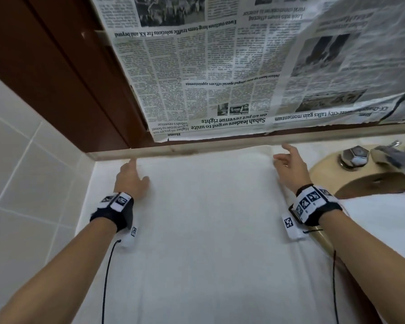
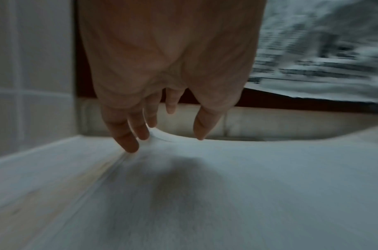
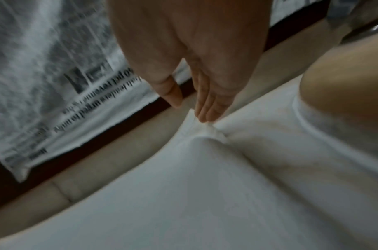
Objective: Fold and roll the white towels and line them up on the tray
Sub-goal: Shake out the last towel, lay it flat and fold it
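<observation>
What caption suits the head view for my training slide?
Left hand and right hand spread a white towel flat beside the sink.

Head view bright and evenly lit, edges bowed by the wide lens. Both wrist views dim, grainy, motion-blurred; a soft shadow pools on the towel (image 2: 205,194) under the left hand (image 2: 168,59).

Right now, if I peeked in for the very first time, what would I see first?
Probably the big newspaper hung upside down across the back wall. Below it a white towel lies spread flat on the counter, with the left hand and the right hand at its far corners, fingers straight. A beige sink sits at the right.
</observation>
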The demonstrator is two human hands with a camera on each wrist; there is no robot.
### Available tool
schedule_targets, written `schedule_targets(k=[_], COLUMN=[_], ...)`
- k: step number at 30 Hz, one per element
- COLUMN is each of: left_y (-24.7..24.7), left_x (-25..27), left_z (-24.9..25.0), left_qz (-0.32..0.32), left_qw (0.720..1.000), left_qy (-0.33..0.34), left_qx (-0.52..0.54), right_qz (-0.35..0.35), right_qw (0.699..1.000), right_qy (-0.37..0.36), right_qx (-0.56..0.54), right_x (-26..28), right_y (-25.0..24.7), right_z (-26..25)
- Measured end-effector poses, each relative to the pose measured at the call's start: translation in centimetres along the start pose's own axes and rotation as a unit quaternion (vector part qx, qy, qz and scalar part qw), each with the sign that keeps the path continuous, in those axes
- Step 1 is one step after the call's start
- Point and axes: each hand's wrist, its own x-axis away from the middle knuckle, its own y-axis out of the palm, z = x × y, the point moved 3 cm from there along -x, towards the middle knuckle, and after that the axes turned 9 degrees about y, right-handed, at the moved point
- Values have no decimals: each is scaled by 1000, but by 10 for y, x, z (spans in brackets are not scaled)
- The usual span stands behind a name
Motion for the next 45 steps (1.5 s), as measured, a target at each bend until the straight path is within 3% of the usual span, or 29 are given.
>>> schedule_targets(k=[4,7,11,15,19,22,30,35,38,41,45], left_y=[21,47,86,115,137,148,166,168,161,150,138], left_x=[25,37,41,38,21,10,5,5,3,2,7], left_z=[45,96,172,239,282,301,339,340,333,324,308], left_qz=[-16,-52,-112,-146,-150,-138,-140,-127,-105,-102,-122], left_qw=[995,983,962,949,951,955,961,976,972,959,951], left_qy=[99,175,246,271,261,254,225,176,150,135,103], left_qx=[3,21,38,62,75,65,-73,39,146,227,264], right_qz=[68,64,52,73,72,68,49,56,49,24,19], right_qw=[995,989,976,964,950,957,954,958,985,989,991], right_qy=[-46,-5,31,52,52,58,65,79,109,145,97], right_qx=[54,137,208,252,299,278,290,270,126,17,86], right_x=[64,105,116,110,104,99,107,108,108,116,132], right_y=[-21,-25,-18,-10,-9,-9,0,-1,-11,-23,-43], right_z=[13,35,58,61,52,57,62,61,66,74,66])
